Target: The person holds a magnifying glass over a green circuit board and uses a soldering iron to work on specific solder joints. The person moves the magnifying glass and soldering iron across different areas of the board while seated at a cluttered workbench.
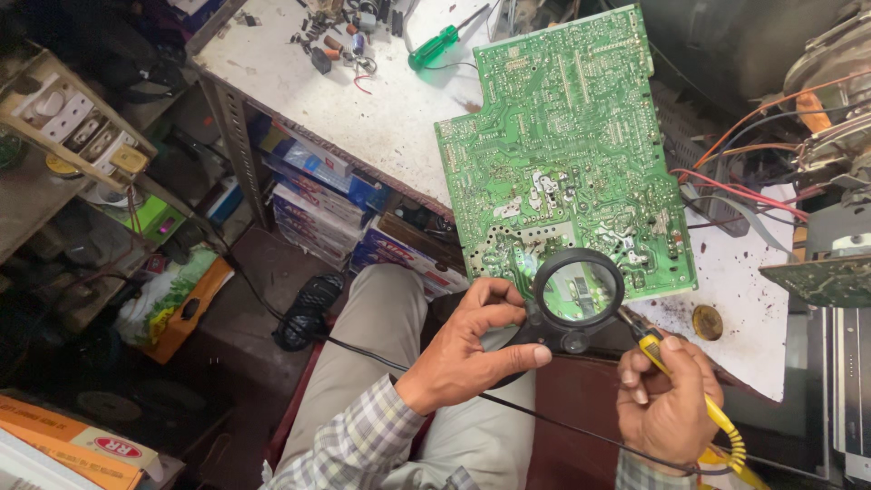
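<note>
A large green circuit board (pixel 567 145) lies solder side up on a white workbench (pixel 381 109), its near edge hanging over the bench. My left hand (pixel 472 349) grips the black handle of a round magnifying glass (pixel 578 290) held over the board's near edge. My right hand (pixel 667 404) holds a yellow-handled soldering iron (pixel 671 372), its tip pointing up-left toward the lens rim. A black cord runs from the iron across my lap.
A green-handled screwdriver (pixel 435 47) and several small loose components (pixel 340 41) lie at the bench's far side. Red and orange wires (pixel 735 186) lead right to more equipment. Stacked boxes (pixel 318 195) sit under the bench; a socket board (pixel 77 122) is at left.
</note>
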